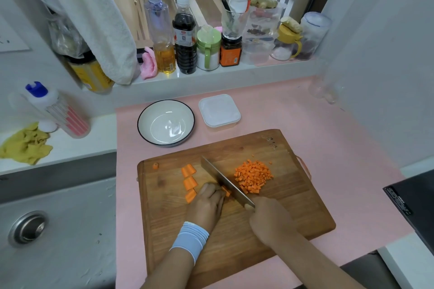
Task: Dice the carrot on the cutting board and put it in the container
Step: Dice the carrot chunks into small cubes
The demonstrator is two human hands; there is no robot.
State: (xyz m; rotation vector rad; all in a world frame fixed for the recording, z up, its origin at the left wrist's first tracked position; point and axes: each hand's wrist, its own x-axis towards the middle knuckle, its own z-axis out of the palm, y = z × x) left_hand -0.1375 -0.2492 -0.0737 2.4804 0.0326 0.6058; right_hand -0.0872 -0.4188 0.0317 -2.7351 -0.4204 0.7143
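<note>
Carrot piece [226, 191] lies on the cutting board [293, 206], pinned under the curled fingertips of the left hand [206, 204]. It sits on that hand's right side, touching the blade of the knife [223, 178]. The right hand [270, 218] has its grip clamped round the knife handle. The blade runs diagonally, from far-left down to near-right. Too little of the piece shows to tell its long axis.

The diced pile [253, 176] sits just across the blade, on the right hand's side. Three uncut chunks [190, 183] line up left of the left hand, which is the nearer hand to fetch them. A small end bit [155, 166] lies apart, near the board's far-left corner.

The container [219, 110] stands beyond the board on the pink worktop [340, 148], apparently lidded, beside a bowl [139, 124].

The board's burnt-in mark [271, 142], the dark sauce bottle's label [184, 38] and the orange jar's label [230, 55] are all too small to read.
</note>
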